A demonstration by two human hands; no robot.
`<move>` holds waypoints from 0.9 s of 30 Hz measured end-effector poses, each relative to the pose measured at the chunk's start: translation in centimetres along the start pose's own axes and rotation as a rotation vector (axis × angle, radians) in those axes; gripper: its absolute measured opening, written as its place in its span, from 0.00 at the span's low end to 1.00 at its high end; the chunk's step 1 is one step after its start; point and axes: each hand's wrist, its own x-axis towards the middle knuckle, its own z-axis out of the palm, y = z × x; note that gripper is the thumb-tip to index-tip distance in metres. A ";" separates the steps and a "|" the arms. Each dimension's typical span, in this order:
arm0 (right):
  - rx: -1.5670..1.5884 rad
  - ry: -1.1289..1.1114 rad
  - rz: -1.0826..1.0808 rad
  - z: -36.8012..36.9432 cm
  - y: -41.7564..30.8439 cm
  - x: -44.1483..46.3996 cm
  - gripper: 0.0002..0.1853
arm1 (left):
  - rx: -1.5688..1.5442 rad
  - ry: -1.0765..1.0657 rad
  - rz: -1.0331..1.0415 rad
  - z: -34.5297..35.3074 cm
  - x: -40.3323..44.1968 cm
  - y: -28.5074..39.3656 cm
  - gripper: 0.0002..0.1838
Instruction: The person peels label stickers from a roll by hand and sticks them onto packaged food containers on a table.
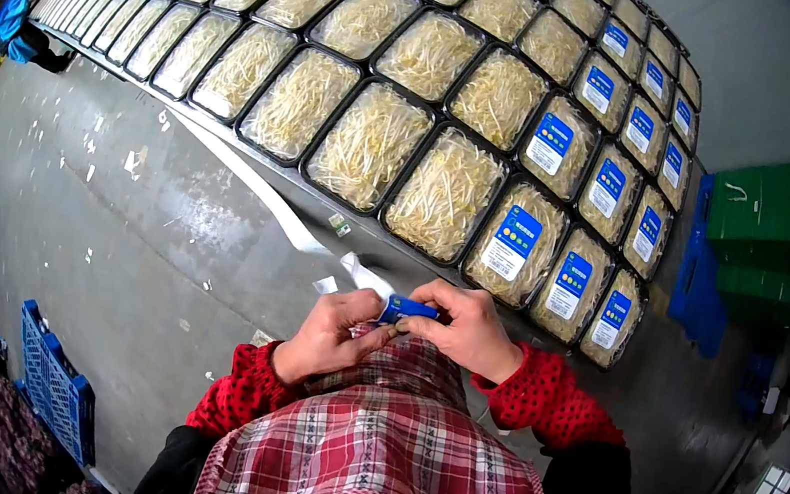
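Note:
My left hand [337, 338] and my right hand [466, 330] meet in front of the plaid apron, just short of the table edge. Between their fingertips is a blue label [409, 310], and both hands are pinched closed on it. A white paper strip [366, 276] trails away from my left fingers. Close beyond my hands are black trays of bean sprouts [443, 193] under clear film. Toward the right end, several trays carry a blue-and-white label [511, 242]; the trays farther left have none. My fingers hide part of the held label.
The trays stand in long rows on a metal table [256, 159] reaching far left. A person in blue [26, 33] is at its far end. Green crates [781, 231] are stacked at right. Blue pallets [56, 381] stand at left. Paper scraps [133, 162] litter the grey floor.

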 end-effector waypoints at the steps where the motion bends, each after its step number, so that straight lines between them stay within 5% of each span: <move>1: -0.005 -0.006 -0.004 -0.1 -0.4 0.5 0.10 | -0.096 -0.084 -0.241 0.0 -0.9 -0.4 0.11; 3: -0.125 -0.058 -0.035 -1.1 -0.7 2.1 0.07 | -0.280 -0.007 -0.427 0.4 -3.0 -1.0 0.10; 6: 0.081 0.239 0.094 -6.7 -2.0 8.2 0.07 | -0.297 0.071 -0.495 -0.7 -5.1 -1.3 0.10; 7: -0.060 0.286 0.034 -8.6 -0.8 10.2 0.08 | -0.280 -0.005 -0.620 -2.0 -4.9 -0.2 0.11; 10: -0.360 0.133 0.089 -8.3 5.4 13.1 0.19 | -0.443 0.080 -0.514 -2.3 -5.0 -0.7 0.12; 13: -0.689 0.094 0.292 -6.3 6.6 14.1 0.29 | -0.144 0.033 -0.320 -3.5 -4.3 -1.4 0.11; 17: -1.044 0.275 0.097 -4.7 2.4 12.9 0.35 | -0.087 0.069 -0.184 -5.3 -2.6 -1.1 0.10; 19: -0.404 -0.015 0.039 -3.3 1.0 11.9 0.29 | -0.051 0.019 -0.119 -5.7 -2.0 -1.5 0.11; 21: 0.181 -0.272 0.259 -0.1 0.7 10.2 0.20 | -0.057 0.000 -0.098 -6.0 -1.2 -1.7 0.10; 25: 0.167 -0.118 0.169 1.6 -1.5 8.3 0.14 | 0.219 0.185 0.248 -6.8 1.9 -1.4 0.08; 27: -0.021 -0.016 -0.125 1.3 -2.8 8.4 0.10 | -0.049 -0.026 0.052 -7.3 3.0 -1.4 0.07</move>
